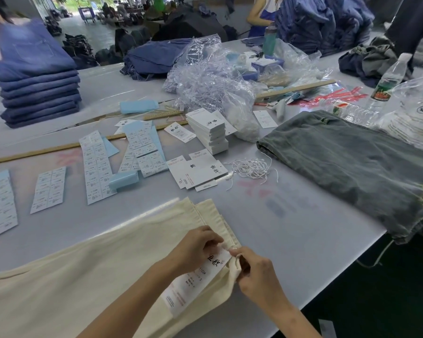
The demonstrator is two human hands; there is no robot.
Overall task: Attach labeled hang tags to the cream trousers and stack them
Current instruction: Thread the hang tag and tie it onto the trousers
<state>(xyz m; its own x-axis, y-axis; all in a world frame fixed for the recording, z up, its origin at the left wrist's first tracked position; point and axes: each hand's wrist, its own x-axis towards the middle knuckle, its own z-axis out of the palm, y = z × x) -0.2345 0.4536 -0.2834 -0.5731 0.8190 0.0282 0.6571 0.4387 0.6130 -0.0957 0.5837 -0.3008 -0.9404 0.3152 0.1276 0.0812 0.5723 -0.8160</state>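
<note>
Currently: tagging step, hang tag (195, 281) at waistband of cream trousers (83, 276).
Left hand (197, 248) and right hand (254, 272) both pinch the tag's top at near table edge; next, likely securing the string. Beyond: loose strings (250, 168), spare tag stack (209, 130).

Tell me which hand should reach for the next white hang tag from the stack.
Probably the left hand: the white hang tag stack lies up-left, while the right hand pinches the cream trousers.
</note>
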